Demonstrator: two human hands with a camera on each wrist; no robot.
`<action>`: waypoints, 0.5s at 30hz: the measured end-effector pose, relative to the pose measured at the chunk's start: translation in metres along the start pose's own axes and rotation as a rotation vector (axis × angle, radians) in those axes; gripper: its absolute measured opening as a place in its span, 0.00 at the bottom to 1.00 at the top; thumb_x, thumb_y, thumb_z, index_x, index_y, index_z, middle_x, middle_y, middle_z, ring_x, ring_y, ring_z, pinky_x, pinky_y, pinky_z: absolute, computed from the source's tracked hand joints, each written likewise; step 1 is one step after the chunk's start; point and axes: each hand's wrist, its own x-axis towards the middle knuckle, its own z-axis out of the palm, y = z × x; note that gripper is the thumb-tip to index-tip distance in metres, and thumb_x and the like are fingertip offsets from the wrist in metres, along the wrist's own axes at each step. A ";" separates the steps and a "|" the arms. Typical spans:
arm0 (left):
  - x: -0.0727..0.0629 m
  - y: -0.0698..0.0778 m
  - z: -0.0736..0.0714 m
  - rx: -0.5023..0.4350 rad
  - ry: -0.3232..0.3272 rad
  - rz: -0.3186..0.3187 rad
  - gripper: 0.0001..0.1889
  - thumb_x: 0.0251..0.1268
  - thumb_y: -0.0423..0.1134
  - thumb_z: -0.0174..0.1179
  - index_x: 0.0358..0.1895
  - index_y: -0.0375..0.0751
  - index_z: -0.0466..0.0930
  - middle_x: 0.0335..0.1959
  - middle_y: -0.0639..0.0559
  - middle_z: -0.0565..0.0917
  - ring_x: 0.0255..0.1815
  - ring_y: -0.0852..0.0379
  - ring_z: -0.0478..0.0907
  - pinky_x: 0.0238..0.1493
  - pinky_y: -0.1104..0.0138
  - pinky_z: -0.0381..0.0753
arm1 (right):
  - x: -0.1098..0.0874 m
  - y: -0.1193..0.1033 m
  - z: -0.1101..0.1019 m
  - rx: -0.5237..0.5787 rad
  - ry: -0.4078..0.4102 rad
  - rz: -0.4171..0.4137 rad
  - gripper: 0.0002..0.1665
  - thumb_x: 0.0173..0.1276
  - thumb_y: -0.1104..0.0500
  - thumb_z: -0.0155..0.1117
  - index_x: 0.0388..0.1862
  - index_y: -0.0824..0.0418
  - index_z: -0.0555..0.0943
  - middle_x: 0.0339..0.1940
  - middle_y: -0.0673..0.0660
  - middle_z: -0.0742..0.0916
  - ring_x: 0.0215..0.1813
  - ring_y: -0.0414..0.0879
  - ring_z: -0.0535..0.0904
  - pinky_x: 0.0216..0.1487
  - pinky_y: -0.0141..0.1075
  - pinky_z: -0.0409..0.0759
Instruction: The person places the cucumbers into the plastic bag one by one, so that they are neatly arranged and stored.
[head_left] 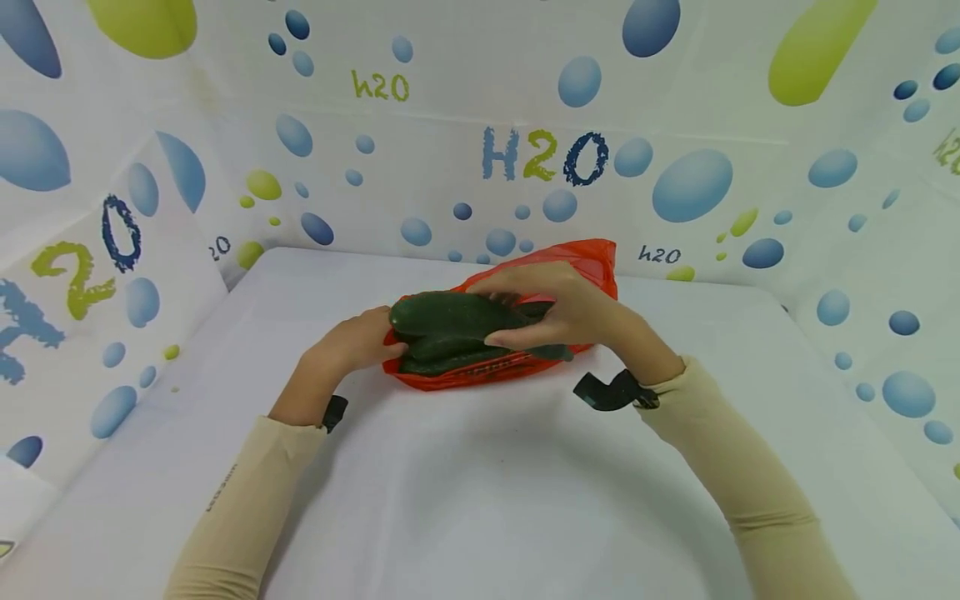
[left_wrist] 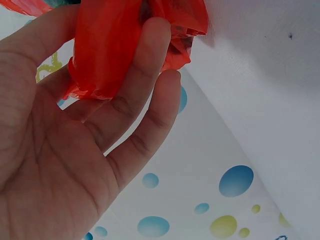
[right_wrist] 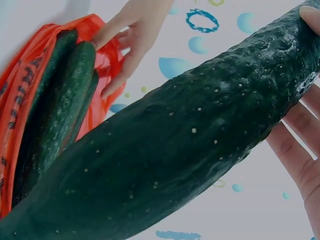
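Note:
A large dark green cucumber (head_left: 450,315) with bumpy skin lies in the grip of my right hand (head_left: 558,304), thumb on the near side and fingers on the far side. In the right wrist view this cucumber (right_wrist: 165,145) stretches across the picture, above the others. Below it, more cucumbers (right_wrist: 65,95) lie side by side in a red plastic bag (head_left: 427,383), whose mouth gapes toward me. My left hand (head_left: 352,342) holds the bag's left end, its fingers bent around the red plastic (left_wrist: 107,50). Its thumb is beside the ends of the cucumbers.
The bag rests on a white-covered table (head_left: 480,483), toward its back edge. Behind it and at the sides hangs a white backdrop (head_left: 450,167) printed with blue and green drops. A black strap (head_left: 611,392) juts from my right wrist.

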 end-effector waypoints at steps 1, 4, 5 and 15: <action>0.000 0.000 0.000 -0.004 0.007 0.009 0.28 0.68 0.39 0.59 0.69 0.34 0.66 0.62 0.35 0.74 0.63 0.37 0.71 0.64 0.41 0.68 | 0.001 0.001 0.000 0.001 0.008 -0.002 0.31 0.64 0.44 0.68 0.47 0.72 0.82 0.43 0.62 0.88 0.40 0.46 0.85 0.42 0.36 0.85; -0.001 0.000 0.000 -0.017 0.022 0.028 0.33 0.67 0.37 0.61 0.73 0.38 0.59 0.67 0.35 0.71 0.66 0.37 0.68 0.65 0.41 0.66 | 0.005 0.004 0.002 -0.007 0.035 -0.012 0.32 0.63 0.44 0.68 0.47 0.73 0.82 0.43 0.63 0.88 0.41 0.47 0.85 0.43 0.36 0.85; -0.001 0.000 -0.001 -0.014 0.022 0.028 0.34 0.67 0.37 0.61 0.74 0.40 0.58 0.68 0.36 0.70 0.67 0.37 0.68 0.66 0.41 0.66 | 0.006 0.005 0.002 -0.006 0.043 -0.011 0.33 0.63 0.44 0.68 0.47 0.74 0.82 0.43 0.64 0.88 0.42 0.47 0.85 0.44 0.36 0.85; 0.000 0.003 -0.003 0.038 -0.041 -0.039 0.33 0.69 0.41 0.59 0.74 0.38 0.59 0.68 0.32 0.68 0.66 0.35 0.68 0.63 0.40 0.68 | 0.011 0.018 0.005 0.003 0.119 -0.033 0.32 0.64 0.46 0.67 0.47 0.77 0.80 0.44 0.68 0.86 0.43 0.50 0.85 0.48 0.36 0.84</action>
